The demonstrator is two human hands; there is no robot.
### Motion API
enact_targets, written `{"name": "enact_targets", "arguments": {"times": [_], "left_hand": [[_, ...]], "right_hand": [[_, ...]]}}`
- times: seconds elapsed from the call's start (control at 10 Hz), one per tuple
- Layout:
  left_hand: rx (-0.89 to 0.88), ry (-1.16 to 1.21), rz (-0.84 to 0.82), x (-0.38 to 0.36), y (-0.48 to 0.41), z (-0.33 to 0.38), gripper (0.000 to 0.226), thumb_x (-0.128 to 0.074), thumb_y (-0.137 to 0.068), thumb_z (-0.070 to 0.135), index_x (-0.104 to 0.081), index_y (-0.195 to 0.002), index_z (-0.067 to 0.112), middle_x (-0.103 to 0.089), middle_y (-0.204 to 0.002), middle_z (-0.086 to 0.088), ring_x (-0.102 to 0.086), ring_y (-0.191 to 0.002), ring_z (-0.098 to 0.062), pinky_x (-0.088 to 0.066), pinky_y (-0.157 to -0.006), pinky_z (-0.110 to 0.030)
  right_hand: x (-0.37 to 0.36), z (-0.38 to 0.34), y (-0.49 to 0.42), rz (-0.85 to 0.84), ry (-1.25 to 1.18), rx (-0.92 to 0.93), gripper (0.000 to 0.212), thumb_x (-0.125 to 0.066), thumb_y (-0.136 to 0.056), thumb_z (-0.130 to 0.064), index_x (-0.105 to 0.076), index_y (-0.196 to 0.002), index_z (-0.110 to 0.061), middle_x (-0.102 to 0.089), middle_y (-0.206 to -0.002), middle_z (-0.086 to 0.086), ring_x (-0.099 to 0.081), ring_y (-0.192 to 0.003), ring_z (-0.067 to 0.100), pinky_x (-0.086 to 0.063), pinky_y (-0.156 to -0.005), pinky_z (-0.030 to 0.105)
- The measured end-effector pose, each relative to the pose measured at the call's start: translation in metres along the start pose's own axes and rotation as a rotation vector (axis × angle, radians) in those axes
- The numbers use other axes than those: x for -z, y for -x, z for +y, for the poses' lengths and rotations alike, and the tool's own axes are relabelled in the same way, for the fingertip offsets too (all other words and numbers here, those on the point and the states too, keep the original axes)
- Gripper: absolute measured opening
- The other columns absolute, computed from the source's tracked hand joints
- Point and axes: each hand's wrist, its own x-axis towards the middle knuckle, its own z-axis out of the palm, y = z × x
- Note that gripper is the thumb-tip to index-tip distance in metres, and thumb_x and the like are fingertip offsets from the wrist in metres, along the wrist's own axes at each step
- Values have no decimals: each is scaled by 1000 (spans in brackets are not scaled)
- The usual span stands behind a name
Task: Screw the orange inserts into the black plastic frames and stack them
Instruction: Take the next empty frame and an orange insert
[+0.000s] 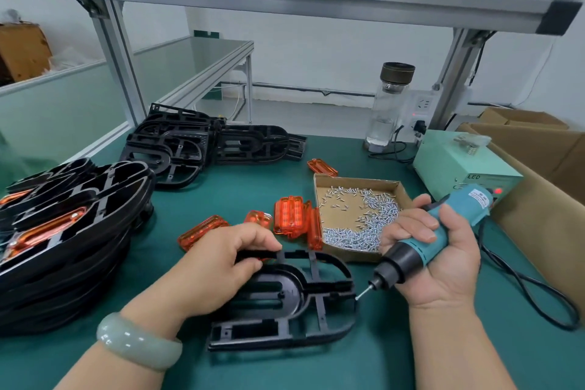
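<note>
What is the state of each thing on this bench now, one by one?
left hand: grips the black frame at its far edge.
black frame: lying on the mat.
right hand: holds the screwdriver.
screwdriver: bit tip at the frame's right edge.
screw box: open, holding screws.
bottle: upright, capped.
power unit: red light on.

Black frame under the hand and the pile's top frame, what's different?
The front frame lies alone, held by the left hand; the pile's top frame sits stacked, untouched. The pile's top frame carries an orange insert; the front frame's openings show green mat. Both are black.
</note>
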Motion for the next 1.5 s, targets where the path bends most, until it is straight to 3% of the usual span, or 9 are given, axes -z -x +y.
{"name": "enact_targets", "arguments": {"times": [0.2,0.4,0.5,0.7,0.8,0.9,1.2,1.4,1.5], "left_hand": [[-35,-86,-52,-8,1,6,41,-63,-85,7,-61,-93,47,-61,-101,36,-51,-101,19,-34,-89,0],[-19,-221,-100,-17,0,1,46,-58,-91,15,-50,-89,60,-55,-100,43,-29,-130,2,2,-110,-9],[-17,-239,-35,-21,-2,-3,44,-56,-91,15,-50,-93,59,-67,-105,19,-35,-128,-3,3,-102,3],[-90,-63,219,-14,-3,-6,43,-71,-79,11,-58,-92,50,-63,-100,32,-57,-102,11,-39,-93,-8],[126,-118,481,-9,-11,-14,28,-70,-80,22,-61,-101,40,-63,-100,21,-61,-100,-6,-38,-87,-18],[399,-261,418,-8,-20,-24,58,-67,-77,46,-51,-129,24,-57,-122,2,-50,-116,-19,-37,-95,-32],[396,-433,380,-12,-30,-28,75,-68,-72,54,-41,-138,30,-62,-108,1,-45,-117,-25,-25,-107,-43],[295,98,576,-5,-20,-20,58,-74,-79,19,-47,-129,22,-63,-76,11,-63,-62,-9,-47,-68,-27],[264,478,535,-6,-11,-11,23,-69,-82,5,-62,-100,18,-67,-66,1,-59,-45,-7,-49,-46,-19]], "right_hand": [[-1,6,-1,80,27,99,36,-82,-55,-16,-59,-83,-18,-46,-59,-11,-46,-43,2,-45,-52,18],[-1,11,-1,171,140,206,6,-54,-78,-24,-54,-83,-20,-44,-58,-12,-44,-43,2,-43,-52,17],[-2,13,-1,192,163,231,7,-55,-77,-24,-53,-83,-21,-44,-58,-12,-43,-43,2,-42,-52,17],[-4,14,0,204,162,260,9,-56,-76,-23,-53,-84,-20,-43,-58,-11,-43,-43,3,-42,-52,18],[-5,15,0,210,163,258,10,-56,-76,-23,-53,-84,-20,-44,-58,-11,-43,-43,3,-42,-52,18],[-5,17,0,212,158,244,9,-56,-76,-24,-53,-84,-20,-44,-58,-11,-43,-43,3,-43,-52,18],[-3,20,-1,222,156,212,8,-56,-77,-24,-53,-83,-21,-45,-57,-12,-43,-43,3,-43,-51,17],[-4,19,0,224,150,209,10,-56,-75,-24,-53,-84,-21,-45,-57,-12,-44,-43,2,-43,-51,17],[-4,20,0,233,158,207,9,-56,-76,-24,-53,-83,-21,-45,-57,-12,-43,-43,3,-42,-52,18]]}}
